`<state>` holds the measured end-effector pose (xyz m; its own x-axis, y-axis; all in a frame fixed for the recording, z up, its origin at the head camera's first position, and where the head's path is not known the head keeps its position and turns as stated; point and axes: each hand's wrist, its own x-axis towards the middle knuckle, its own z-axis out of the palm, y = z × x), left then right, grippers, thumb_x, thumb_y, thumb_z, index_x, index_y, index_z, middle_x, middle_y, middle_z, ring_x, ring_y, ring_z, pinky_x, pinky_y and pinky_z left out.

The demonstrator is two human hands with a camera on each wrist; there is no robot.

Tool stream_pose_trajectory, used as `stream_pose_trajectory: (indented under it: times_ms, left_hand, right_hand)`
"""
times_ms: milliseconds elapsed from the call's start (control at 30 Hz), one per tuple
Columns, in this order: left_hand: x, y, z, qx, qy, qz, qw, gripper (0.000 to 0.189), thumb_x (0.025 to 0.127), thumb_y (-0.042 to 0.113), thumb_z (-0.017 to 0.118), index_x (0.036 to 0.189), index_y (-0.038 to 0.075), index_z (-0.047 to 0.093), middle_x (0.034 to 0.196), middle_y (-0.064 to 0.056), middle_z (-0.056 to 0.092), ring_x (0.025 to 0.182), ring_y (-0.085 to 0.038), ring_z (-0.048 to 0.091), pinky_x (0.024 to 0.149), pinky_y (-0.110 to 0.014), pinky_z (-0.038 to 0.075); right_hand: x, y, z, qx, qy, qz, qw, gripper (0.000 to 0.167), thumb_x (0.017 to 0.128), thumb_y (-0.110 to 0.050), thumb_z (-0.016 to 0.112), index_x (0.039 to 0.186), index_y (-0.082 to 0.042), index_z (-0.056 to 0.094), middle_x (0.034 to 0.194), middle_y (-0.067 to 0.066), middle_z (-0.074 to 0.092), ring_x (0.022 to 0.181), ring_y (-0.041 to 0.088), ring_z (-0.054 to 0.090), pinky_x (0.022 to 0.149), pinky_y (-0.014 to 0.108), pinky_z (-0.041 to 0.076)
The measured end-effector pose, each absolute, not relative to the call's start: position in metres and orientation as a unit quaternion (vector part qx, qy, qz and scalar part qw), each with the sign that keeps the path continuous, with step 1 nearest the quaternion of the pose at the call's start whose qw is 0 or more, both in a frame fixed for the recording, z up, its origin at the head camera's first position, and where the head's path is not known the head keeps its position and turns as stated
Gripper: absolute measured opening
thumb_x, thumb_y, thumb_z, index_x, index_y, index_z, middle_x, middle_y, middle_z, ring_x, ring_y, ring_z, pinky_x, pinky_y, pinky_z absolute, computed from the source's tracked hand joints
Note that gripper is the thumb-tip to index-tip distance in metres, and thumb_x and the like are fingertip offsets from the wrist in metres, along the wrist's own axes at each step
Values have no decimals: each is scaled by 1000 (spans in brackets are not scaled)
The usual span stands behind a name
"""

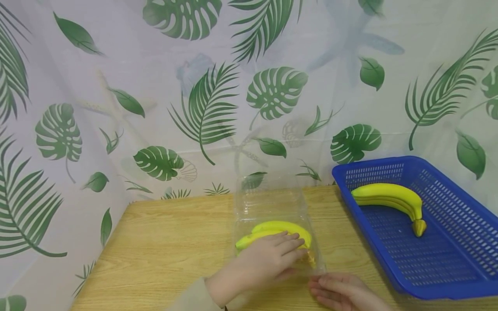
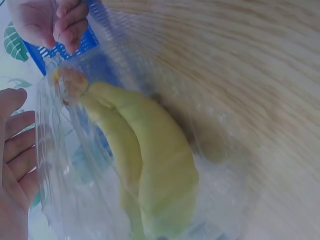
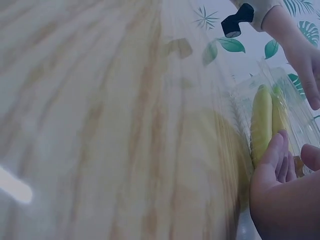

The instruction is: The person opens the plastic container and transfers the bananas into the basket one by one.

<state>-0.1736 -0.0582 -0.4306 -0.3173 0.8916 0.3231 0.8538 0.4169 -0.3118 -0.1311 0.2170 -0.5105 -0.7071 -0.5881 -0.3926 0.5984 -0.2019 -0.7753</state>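
A bunch of yellow bananas [image 1: 281, 226] lies in a clear plastic container [image 1: 268, 199], whose lid is raised at the back. Over the bunch, my left hand [image 1: 262, 261] reaches with its fingers extended and hides the front part. The left wrist view shows the bananas [image 2: 162, 160] through the clear plastic, with the left fingers [image 2: 22, 150] beside its wall. At the container's near right corner, my right hand [image 1: 344, 291] pinches the plastic edge between thumb and fingers. The brown stem end of the bunch points toward that corner.
To the right stands a blue perforated plastic basket [image 1: 439, 259] with another bunch of bananas [image 1: 389, 196] inside. Everything rests on a wood-grain table [image 1: 163, 242]. A leaf-patterned cloth [image 1: 218, 172] hangs behind it and along the left side.
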Motion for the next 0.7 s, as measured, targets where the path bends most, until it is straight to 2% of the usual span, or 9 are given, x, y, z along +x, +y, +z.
stream_pose_trajectory:
  times_ms: [233, 400, 700]
  left_hand:
    - [-174, -72, -428, -528, -819, 30, 225, 45, 97, 40, 77, 136, 18, 71, 145, 0, 69, 138, -14, 63, 125, -29, 45]
    - [-175, -80, -427, -525, -814, 36, 245, 45, 96, 39, 78, 134, 17, 71, 143, -1, 71, 136, -15, 66, 122, -30, 48]
    - [-175, -95, -427, -512, -821, 26, 252, 47, 94, 36, 81, 135, 15, 71, 143, -3, 71, 135, -17, 66, 121, -32, 49]
  right_hand:
    - [-129, 207, -517, -37, 517, -771, 371, 41, 111, -15, 55, 141, 13, 58, 125, 4, 77, 115, 13, 73, 106, 31, 61]
    - [-127, 198, -514, -18, 535, -756, 375, 47, 110, -20, 57, 142, 14, 56, 125, 5, 77, 116, 15, 73, 106, 33, 61]
    - [-123, 183, -513, -57, 526, -766, 365, 37, 110, -18, 57, 135, 8, 65, 121, 4, 79, 112, 13, 75, 103, 30, 62]
